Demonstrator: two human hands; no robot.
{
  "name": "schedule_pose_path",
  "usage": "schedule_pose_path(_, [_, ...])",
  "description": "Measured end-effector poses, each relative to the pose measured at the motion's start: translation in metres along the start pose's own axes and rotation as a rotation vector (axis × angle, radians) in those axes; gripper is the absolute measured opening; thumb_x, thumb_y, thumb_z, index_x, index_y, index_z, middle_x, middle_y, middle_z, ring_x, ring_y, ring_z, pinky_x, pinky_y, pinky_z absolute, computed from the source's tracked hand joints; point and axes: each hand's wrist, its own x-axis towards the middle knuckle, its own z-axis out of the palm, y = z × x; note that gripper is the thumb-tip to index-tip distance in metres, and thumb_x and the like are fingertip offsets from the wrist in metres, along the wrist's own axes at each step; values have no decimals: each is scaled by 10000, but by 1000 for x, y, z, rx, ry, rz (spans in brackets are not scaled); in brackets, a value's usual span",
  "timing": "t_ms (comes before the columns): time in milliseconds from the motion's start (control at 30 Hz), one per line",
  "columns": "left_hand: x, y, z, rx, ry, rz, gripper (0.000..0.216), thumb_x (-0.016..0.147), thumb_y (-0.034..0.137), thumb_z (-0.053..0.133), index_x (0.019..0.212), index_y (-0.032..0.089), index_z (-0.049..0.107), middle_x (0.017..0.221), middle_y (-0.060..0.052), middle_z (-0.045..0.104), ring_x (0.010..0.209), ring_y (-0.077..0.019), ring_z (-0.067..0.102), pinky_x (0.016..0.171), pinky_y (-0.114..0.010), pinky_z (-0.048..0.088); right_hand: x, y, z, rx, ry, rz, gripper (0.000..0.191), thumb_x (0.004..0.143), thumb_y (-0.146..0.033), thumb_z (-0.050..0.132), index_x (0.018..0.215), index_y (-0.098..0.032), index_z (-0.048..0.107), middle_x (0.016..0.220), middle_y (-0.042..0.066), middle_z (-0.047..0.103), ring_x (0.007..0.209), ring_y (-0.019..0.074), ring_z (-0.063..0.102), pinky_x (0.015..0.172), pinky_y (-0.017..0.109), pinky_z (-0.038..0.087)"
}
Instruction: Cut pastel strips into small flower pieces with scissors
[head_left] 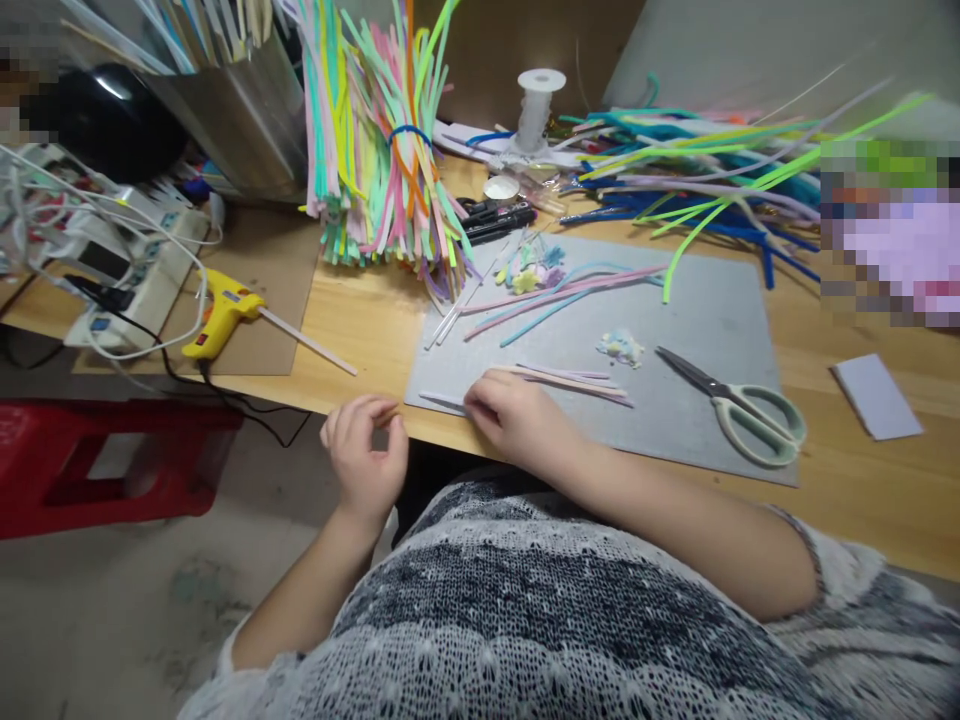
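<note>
- Lying on the wooden desk [352, 325] was a flat grey rectangular mat [697, 310].
- Left hand [367, 455] hung near it, fingers loosely curled, released.
- Right hand [514, 410] was at its near edge, fingers bent, grasp unclear.
- Thin pastel fuzzy stems [585, 385] lay on it, beside that hand.

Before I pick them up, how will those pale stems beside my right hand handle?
The pale stems look thin, so they're probably light. They lie nearly straight, yet a longer green stem curves over the gray mat, so they may bend easily if made alike. Lying close together, they might shift as a bunch.
</note>
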Motion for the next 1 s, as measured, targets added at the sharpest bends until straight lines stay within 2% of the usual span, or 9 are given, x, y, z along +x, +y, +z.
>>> schedule_pose_path(233, [-8,-1,4,119,-34,39,250,778,213,583,1021,194,635,995,-87,639,954,-242,544,896,-399,332,5,-5,4,-11,-26,6,159,875,-155,460,775,-164,583,818,51,578,775,146,518,685,258,375])
schedule_pose_path(433, [-7,-4,2,138,-151,111,348,797,282,594,1142,270,639,1043,-76,598,977,-250,518,907,-412,302,5,-6,4,-14,-39,16,164,882,-169,464,773,-163,585,803,48,575,774,148,524,693,262,385])
schedule_pose_path(567, [-9,-7,3,193,-176,138,353,805,314,592,1154,297,643,1079,-80,584,1008,-260,496,926,-431,281,2,-6,0,5,-55,26,167,889,-168,468,795,-161,606,831,58,594,792,154,543,708,272,406])
schedule_pose_path(700, [-9,-8,4,197,-181,135,357,804,320,594,1157,304,639,1085,-76,591,1020,-267,484,930,-437,272,-15,6,-12,43,-29,62,136,872,-159,501,831,-178,629,849,58,622,820,165,563,742,298,432])
schedule_pose_path(1000, [-9,-11,6,144,-177,131,376,789,305,605,1165,306,631,1111,-79,570,1030,-278,480,955,-459,256,-69,40,-38,30,89,311,110,855,-212,526,811,-198,626,811,50,651,784,187,587,731,337,446])
